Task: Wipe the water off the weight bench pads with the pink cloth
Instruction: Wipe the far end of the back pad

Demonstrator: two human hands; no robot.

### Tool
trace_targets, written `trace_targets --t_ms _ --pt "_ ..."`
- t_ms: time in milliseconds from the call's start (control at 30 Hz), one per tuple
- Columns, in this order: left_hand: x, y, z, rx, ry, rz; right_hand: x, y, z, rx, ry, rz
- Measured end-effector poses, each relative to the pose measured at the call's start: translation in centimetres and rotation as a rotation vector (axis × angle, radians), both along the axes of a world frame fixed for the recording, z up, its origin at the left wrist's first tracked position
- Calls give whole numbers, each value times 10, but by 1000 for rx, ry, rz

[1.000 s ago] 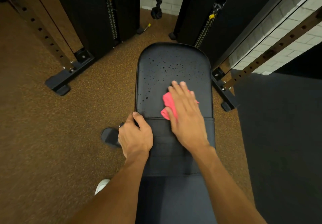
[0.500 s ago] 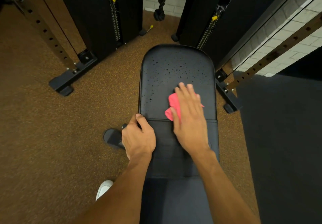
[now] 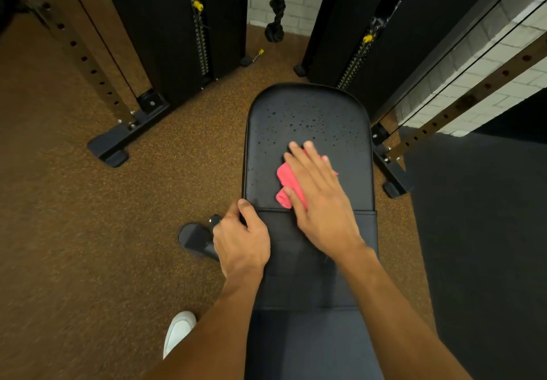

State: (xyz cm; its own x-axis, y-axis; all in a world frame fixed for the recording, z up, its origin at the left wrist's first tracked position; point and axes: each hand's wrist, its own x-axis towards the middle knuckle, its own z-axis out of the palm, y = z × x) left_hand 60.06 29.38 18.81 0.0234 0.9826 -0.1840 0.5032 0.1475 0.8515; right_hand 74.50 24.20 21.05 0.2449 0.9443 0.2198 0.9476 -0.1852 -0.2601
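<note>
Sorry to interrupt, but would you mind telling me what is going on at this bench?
A person is wiping a black weight bench. The right hand presses a pink cloth flat on the far pad, close to the seam between the pads. The left hand grips the bench's left edge. Water droplets dot that pad beyond the cloth, so the wiping is not yet finished.

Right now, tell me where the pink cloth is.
Head view, centre: the pink cloth lies under the right hand on the far bench pad, just beyond the seam.
</note>
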Motion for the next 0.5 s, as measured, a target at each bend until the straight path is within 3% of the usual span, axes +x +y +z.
trace_targets --t_ms 133,367,500 --pt "-2 0 2 -15 -8 1 -11 32 2 72 104 -215" --pt "-4 0 1 -27 -38 -3 -30 15 10 -39 141 -18" --pt "-6 0 4 -86 -83 -12 -34 -18 20 23 329 -124"
